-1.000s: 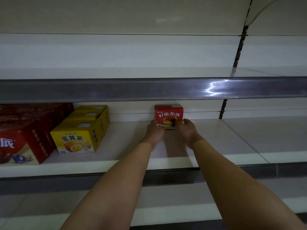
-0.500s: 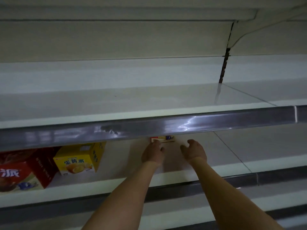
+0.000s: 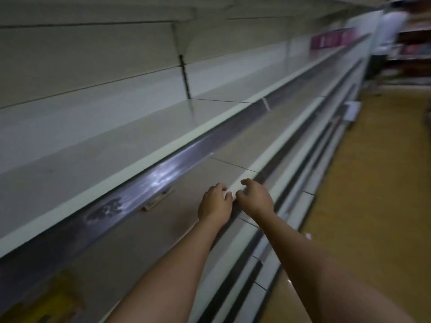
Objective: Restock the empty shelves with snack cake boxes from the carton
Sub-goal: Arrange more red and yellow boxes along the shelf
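My view is tilted and smeared with motion blur, looking along the aisle. Both my hands hang close together over the front edge of the lower shelf (image 3: 163, 231). The left hand (image 3: 215, 205) has its fingers loosely curled, holding nothing. The right hand (image 3: 255, 198) is just beside it, fingers bent and relaxed, also holding nothing; the fingertips of both nearly meet above the white shelf lip.

The snack cake box (image 3: 157, 200) sits further back on that shelf, well apart from my hands. I can see only its lowest strip, because the metal price rail (image 3: 149, 180) of the upper shelf (image 3: 116, 145) hides the rest, and its print is unreadable. In the bottom left corner a yellow box (image 3: 50, 301) shows as a dark, blurred patch, cut off by the frame edge.

Far down the aisle a person (image 3: 389, 33) in a white top is too blurred to make out, beside a pink sign (image 3: 331, 39) I cannot read.
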The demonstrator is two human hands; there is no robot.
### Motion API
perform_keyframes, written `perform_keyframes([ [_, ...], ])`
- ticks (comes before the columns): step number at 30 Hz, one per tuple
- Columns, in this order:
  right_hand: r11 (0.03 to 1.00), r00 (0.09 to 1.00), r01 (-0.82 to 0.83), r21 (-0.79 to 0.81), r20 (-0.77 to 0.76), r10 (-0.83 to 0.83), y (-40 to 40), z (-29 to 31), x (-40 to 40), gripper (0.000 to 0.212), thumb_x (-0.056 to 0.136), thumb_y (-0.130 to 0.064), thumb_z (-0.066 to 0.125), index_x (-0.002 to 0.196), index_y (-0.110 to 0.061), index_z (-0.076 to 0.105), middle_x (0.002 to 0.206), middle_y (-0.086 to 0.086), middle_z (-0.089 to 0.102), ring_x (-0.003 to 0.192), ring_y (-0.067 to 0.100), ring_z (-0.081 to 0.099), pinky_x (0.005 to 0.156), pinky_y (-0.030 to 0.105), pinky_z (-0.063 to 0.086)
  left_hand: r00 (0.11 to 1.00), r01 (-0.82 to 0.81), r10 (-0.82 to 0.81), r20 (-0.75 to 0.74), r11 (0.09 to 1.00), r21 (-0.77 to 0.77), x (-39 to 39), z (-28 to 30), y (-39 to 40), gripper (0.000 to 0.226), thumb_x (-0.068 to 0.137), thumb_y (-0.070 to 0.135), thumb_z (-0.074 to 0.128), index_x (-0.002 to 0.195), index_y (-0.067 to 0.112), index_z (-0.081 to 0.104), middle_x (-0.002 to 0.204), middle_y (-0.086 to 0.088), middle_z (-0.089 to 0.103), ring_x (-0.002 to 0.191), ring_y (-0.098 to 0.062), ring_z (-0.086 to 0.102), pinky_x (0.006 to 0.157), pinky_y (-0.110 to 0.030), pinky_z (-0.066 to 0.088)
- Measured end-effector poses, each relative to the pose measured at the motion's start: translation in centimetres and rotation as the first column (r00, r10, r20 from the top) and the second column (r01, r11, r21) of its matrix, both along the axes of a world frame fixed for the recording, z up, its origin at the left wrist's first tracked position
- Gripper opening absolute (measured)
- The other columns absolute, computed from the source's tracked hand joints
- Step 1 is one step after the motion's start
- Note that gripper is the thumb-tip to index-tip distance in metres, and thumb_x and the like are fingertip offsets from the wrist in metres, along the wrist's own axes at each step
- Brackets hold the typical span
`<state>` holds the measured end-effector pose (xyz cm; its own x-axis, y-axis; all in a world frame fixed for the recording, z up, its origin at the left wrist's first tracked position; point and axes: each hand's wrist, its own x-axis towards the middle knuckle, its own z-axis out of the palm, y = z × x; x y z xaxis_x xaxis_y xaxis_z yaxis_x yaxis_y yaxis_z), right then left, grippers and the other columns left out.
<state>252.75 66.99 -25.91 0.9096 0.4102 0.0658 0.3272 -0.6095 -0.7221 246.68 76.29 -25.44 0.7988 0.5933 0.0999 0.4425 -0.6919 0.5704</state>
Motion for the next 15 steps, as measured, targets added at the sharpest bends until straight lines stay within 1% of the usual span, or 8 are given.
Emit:
perform_keyframes([
  [2,0.993,0.994,0.113,-0.035,0.004,-0.112,-3.3,-0.6,-1.1,0.047,0.092,-0.029,0.048,0.137,-0.017,0.047,0.133,0.007,0.056,0.114,0.026,0.057,0.092,0.035,0.047,0.992,0.125,-0.125,0.019,0.992,0.026,-0.1,-0.5,-2.6,0.029,0.098,0.027,0.045,0.123,0.016,0.055,0.126,-0.004,0.056,0.112,-0.023,0.053,0.086,-0.032,0.042],
  [4,0.978,0.981,0.191,-0.085,-0.009,-0.192,-6.8,-1.5,-2.2,0.046,0.091,-0.028,0.048,0.135,-0.015,0.048,0.134,0.006,0.055,0.118,0.025,0.054,0.094,0.037,0.046,0.977,0.211,-0.211,0.018,0.977,0.007,-0.3,-1.2,-5.2,0.030,0.098,0.024,0.043,0.125,0.016,0.054,0.129,-0.003,0.054,0.113,-0.022,0.053,0.088,-0.033,0.043],
  [6,0.951,0.955,0.289,-0.108,-0.034,-0.294,-10.7,-2.6,-3.4,0.044,0.090,-0.027,0.049,0.132,-0.014,0.050,0.134,0.007,0.055,0.121,0.026,0.052,0.095,0.037,0.045,0.955,0.296,-0.296,-0.008,0.955,0.000,-0.7,-2.2,-8.2,0.029,0.098,0.026,0.043,0.124,0.016,0.054,0.128,-0.002,0.055,0.111,-0.022,0.053,0.084,-0.031,0.044],
  [7,0.932,0.935,0.343,-0.118,-0.049,-0.351,-12.8,-3.1,-4.1,0.043,0.090,-0.027,0.049,0.131,-0.014,0.051,0.134,0.008,0.055,0.121,0.027,0.051,0.095,0.036,0.045,0.939,0.344,-0.344,-0.031,0.939,0.003,-0.8,-2.9,-9.7,0.028,0.098,0.027,0.043,0.122,0.017,0.054,0.127,-0.002,0.055,0.110,-0.022,0.054,0.083,-0.032,0.044],
  [10,0.863,0.868,0.467,-0.191,-0.089,-0.489,-18.5,-4.4,-6.6,0.043,0.090,-0.028,0.050,0.131,-0.017,0.052,0.133,0.008,0.056,0.121,0.028,0.053,0.092,0.034,0.044,0.885,0.458,-0.458,-0.081,0.889,-0.018,-1.5,-4.5,-14.1,0.028,0.098,0.028,0.043,0.119,0.016,0.056,0.126,-0.006,0.056,0.112,-0.026,0.054,0.087,-0.033,0.045],
  [12,0.810,0.811,0.546,-0.215,-0.106,-0.575,-22.4,-5.2,-8.7,0.045,0.090,-0.029,0.050,0.134,-0.019,0.051,0.133,0.005,0.056,0.122,0.026,0.053,0.093,0.033,0.043,0.854,0.510,-0.511,-0.100,0.859,-0.038,-2.1,-5.6,-17.3,0.028,0.097,0.027,0.043,0.118,0.016,0.057,0.126,-0.005,0.056,0.111,-0.025,0.054,0.086,-0.032,0.045],
  [15,0.727,0.726,0.647,-0.231,-0.104,-0.680,-28.1,-6.0,-12.5,0.044,0.089,-0.030,0.049,0.132,-0.021,0.053,0.128,0.003,0.060,0.118,0.025,0.055,0.091,0.032,0.045,0.794,0.590,-0.594,-0.130,0.804,-0.070,-3.6,-6.8,-22.5,0.031,0.097,0.029,0.043,0.122,0.015,0.057,0.126,-0.006,0.058,0.112,-0.026,0.055,0.087,-0.034,0.047],
])
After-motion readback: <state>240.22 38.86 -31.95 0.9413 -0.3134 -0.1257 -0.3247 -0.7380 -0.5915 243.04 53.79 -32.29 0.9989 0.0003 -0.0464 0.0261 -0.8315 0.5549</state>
